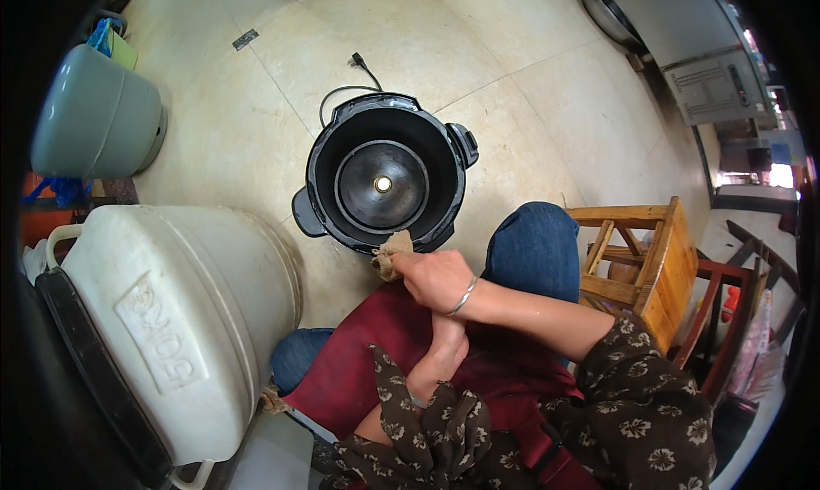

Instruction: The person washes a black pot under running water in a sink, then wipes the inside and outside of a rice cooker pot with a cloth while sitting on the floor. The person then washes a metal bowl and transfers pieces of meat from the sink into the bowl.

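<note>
My right hand (439,279), with a silver bangle at the wrist, holds a bunched beige cloth (392,256) against the near rim of a black electric pressure cooker base (320,138). The cooker stands on the floor with no lid; a dark heating plate (359,192) with a bright round centre lies in its bottom. Its power cord (330,96) and plug lie on the tiles beyond it. My left hand (442,349) is below the right wrist, over the red apron (378,336); its fingers are largely hidden behind the right hand.
A large white plastic barrel (192,298) with a black lid stands close on the left, a grey-green gas cylinder (102,115) behind it. A wooden stool (672,279) is beside my right knee. A metal cabinet (711,86) stands at the upper right.
</note>
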A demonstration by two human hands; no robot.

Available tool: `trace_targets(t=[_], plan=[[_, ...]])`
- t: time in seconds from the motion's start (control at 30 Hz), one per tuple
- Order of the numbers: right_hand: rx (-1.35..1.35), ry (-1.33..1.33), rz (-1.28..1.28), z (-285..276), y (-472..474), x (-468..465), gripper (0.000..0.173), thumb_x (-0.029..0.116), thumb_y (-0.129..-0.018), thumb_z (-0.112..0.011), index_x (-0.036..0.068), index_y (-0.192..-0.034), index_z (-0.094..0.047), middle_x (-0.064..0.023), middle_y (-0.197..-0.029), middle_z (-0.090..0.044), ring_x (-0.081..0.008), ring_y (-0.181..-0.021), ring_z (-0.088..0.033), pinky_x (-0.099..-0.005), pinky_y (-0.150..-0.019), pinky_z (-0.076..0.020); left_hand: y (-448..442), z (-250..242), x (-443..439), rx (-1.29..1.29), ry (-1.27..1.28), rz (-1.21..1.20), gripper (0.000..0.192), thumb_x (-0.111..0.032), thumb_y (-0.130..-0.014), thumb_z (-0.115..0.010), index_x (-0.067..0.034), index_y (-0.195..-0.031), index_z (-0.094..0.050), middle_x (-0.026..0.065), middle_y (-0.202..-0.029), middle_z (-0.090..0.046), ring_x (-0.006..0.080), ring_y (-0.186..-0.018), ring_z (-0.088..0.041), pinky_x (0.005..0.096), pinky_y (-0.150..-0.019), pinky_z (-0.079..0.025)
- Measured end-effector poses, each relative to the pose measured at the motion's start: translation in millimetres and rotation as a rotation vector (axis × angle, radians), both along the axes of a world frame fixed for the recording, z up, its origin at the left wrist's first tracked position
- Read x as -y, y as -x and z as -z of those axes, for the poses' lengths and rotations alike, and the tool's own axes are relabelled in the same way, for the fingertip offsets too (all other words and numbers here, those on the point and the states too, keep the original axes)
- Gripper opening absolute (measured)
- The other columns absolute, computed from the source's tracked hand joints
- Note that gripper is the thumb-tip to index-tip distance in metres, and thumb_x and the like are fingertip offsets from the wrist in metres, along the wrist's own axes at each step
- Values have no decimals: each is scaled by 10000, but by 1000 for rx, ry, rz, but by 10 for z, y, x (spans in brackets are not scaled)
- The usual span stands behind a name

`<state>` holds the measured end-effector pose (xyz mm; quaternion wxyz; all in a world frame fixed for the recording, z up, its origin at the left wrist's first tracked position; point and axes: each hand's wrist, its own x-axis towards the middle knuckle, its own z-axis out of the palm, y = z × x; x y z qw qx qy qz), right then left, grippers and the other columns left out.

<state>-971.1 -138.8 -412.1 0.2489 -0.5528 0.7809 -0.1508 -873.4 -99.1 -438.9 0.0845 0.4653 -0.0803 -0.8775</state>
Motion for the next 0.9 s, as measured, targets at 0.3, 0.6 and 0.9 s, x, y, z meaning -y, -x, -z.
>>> trace_targets(t=[0.3, 0.6, 0.9], plan=[[7, 141, 464, 144, 61, -180, 294, 253, -757, -737, 61, -856, -538, -121, -835, -582, -345, -706, -611, -442, -618, -496, 96, 150, 293, 294, 120, -295, 370, -315, -988, -433, -60, -1256, -437, 83, -1226, -525, 192, -1079, -559, 344, -848, -491], [429, 278, 1068, 530, 177, -554, 84, 65, -809, -598, 43, -795, -518, -79, -628, -497, -154, -595, -512, -347, -591, -459, 80, 301, 535, 266, 273, -108, 286, -175, -926, -552, -77, -1187, -487, 42, -1119, -594, 161, -983, -595, 312, -804, -489], [582, 568, 1123, 518, 632, -428, 203, 67, -837, -615, 27, -1035, -592, -41, -719, -567, -142, -639, -544, -297, -624, -479, 38, 328, 264, 92, 106, 248, 254, -250, -913, -572, -61, -1082, -587, 24, -1035, -607, 147, -934, -589, 275, -806, -463]])
